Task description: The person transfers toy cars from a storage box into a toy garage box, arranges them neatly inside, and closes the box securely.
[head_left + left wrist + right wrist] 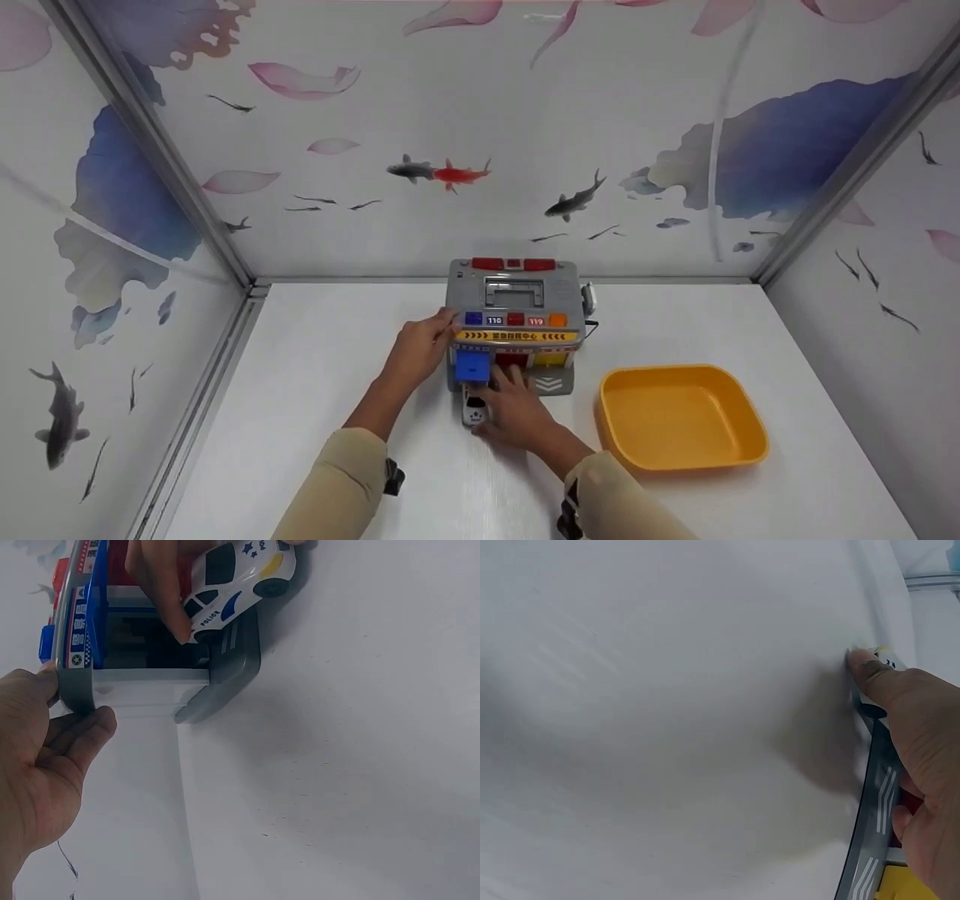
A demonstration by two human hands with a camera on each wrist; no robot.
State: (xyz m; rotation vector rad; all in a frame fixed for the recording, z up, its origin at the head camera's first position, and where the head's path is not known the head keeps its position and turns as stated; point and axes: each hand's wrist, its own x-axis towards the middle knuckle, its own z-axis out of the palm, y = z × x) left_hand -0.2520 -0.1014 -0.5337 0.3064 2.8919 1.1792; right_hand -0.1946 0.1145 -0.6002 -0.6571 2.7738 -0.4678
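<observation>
A grey toy garage (466,292) stands at the back middle of the white table. Its blue door (472,365) is swung up, leaving the bay behind it open. My left hand (424,346) grips the garage's left roof edge, with fingers curled beneath it in the left wrist view. With my right hand (519,412) I hold a white toy police car (244,574) by its two ends. The car sits tilted at the blue bay's mouth, one end over the grey ramp (238,660). In the right wrist view the hand covers most of the car.
The garage's red door (512,359) and yellow door (551,360) are down. To the right stands a yellow plastic tray (679,465). Printed panels (510,217) wall the table at the back and both sides.
</observation>
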